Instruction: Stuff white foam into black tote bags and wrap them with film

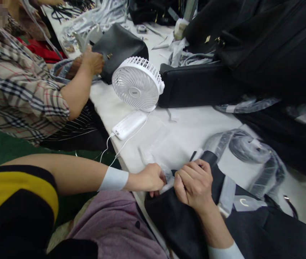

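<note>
A black bag (177,219) lies over the table's near edge, in front of my body. My left hand (150,178) is closed at the bag's edge, its fingers curled by some clear plastic wrap (167,180); what exactly they pinch is hidden. My right hand (194,181) is wrapped over the bag's upper edge and grips it. Just right of that hand, a plastic-wrapped strap (227,194) and a clear-covered tag (247,203) rest on the black material.
A white fan (137,84) stands on the white table (193,126), its cable trailing off the edge. Coiled wrapped straps (250,151) lie to the right. Large black bags (271,46) are piled at the back right. A person in a checked shirt (21,86) handles another black bag (122,46).
</note>
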Demonstrator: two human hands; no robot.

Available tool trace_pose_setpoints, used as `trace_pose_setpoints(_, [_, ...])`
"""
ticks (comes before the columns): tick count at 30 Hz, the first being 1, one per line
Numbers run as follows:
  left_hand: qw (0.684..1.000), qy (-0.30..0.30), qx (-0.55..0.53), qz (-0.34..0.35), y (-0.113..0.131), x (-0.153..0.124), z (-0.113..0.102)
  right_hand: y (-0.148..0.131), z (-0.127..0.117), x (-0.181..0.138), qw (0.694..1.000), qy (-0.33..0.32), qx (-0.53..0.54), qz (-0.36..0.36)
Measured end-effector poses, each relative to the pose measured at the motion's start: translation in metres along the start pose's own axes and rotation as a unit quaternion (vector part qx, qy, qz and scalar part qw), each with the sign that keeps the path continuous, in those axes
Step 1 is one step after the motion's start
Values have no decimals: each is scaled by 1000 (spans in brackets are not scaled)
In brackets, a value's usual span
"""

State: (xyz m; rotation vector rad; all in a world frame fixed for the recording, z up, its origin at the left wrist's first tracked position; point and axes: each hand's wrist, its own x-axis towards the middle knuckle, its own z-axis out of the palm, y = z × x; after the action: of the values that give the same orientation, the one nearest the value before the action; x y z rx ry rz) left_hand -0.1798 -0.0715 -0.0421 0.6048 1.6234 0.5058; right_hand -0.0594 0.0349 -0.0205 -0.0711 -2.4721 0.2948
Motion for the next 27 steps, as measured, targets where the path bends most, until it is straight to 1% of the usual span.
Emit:
trace_pose_setpoints(2, [998,22,12,65,-5,3,-3,0,2,2,999,-14,-14,27])
trace_pose_setpoints(3, [995,36,14,90,-7,2,-6,0,2,2,999,-10,-27,45])
trace_pose_setpoints(5, [993,47,2,106,-8,-7,-11,-1,2,0,995,7,-63,77])
trace_pose_setpoints(7, [995,36,-20,94,-10,-23,-13,-2,2,-4,991,12,-91,93])
trace_pose_setpoints(8, [994,38,-17,104,-11,-34,-11,-2,2,-5,990,10,-99,96])
trace_pose_setpoints(9, [990,51,0,133,-14,-44,-7,-3,3,-7,990,8,-103,97])
trace_pose_setpoints(10, [981,78,29,174,-18,-53,0,-4,3,-7,990,6,-104,98])
trace_pose_setpoints(12, [945,169,108,259,-28,-63,20,-6,5,-8,990,11,-107,96])
trace_pose_setpoints(13, [922,225,144,280,-34,-62,31,-6,6,-7,989,15,-110,95])
trace_pose_setpoints(15, [877,330,203,284,-45,-51,51,-7,7,-6,989,21,-114,97])
trace_pose_setpoints(16, [857,367,224,285,-50,-42,58,-6,8,-5,988,24,-115,99])
trace_pose_setpoints(18, [825,411,247,300,-56,-24,67,-5,7,-7,989,31,-112,95])
trace_pose_setpoints(20, [804,432,248,324,-59,-10,68,-5,3,-14,988,38,-118,94])
trace_pose_setpoints(22, [794,442,241,340,-61,-4,67,-7,-5,-28,982,22,-148,113])
trace_pose_setpoints(23, [794,441,239,344,-61,-2,65,-9,-10,-37,976,-1,-170,133])
trace_pose_setpoints(25, [795,433,239,351,-61,-1,62,-17,-18,-54,960,-68,-203,181])
trace_pose_setpoints(27, [797,423,239,358,-57,0,55,-26,-23,-66,943,-131,-209,224])
